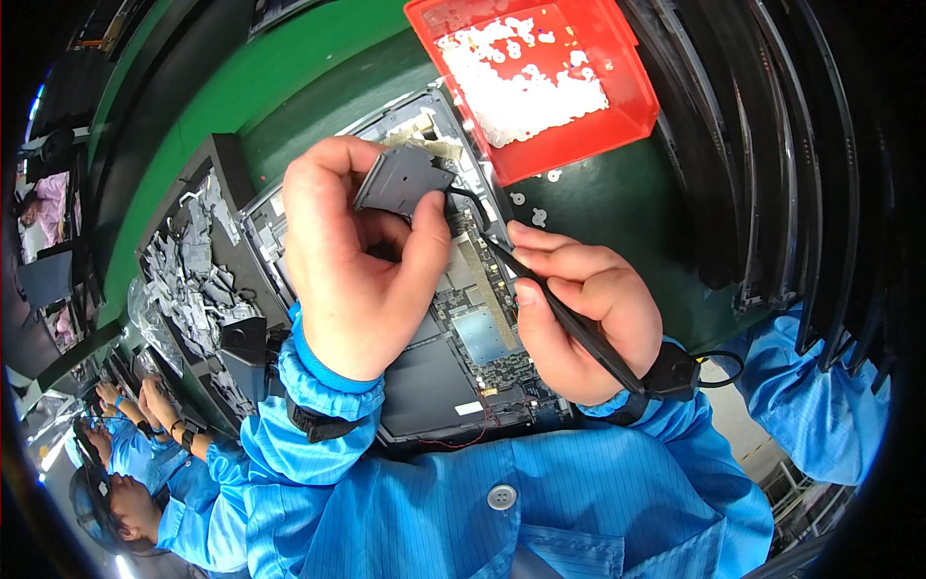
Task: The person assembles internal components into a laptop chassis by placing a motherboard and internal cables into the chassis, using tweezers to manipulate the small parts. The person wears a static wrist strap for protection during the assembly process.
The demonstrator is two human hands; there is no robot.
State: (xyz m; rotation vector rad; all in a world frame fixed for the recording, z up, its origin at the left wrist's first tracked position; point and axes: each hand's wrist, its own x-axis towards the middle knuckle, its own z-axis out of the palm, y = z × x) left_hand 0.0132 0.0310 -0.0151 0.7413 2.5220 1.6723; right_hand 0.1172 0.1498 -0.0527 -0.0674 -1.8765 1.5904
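My left hand (pixel 352 265) pinches a flat dark-grey plate (pixel 403 180) between thumb and fingers, raised over an opened laptop base (pixel 413 386). In my right hand (pixel 588 304) is a pair of black tweezers (pixel 579 326), gripped like a pen. Their curved tip reaches the plate's right edge, close to my left thumb; whether it touches the plate I cannot tell. Below the hands, the laptop's circuit board (pixel 485 336) is exposed, with a silvery square on it. My left hand hides part of the base.
Beyond the laptop stands a red bin (pixel 632 92) holding many small white pieces; a few lie on the green mat (pixel 608 212). To the left, a dark tray (pixel 224 154) holds grey metal scraps. Black panels (pixel 762 145) stand in a row at right. Other people in blue work at far left.
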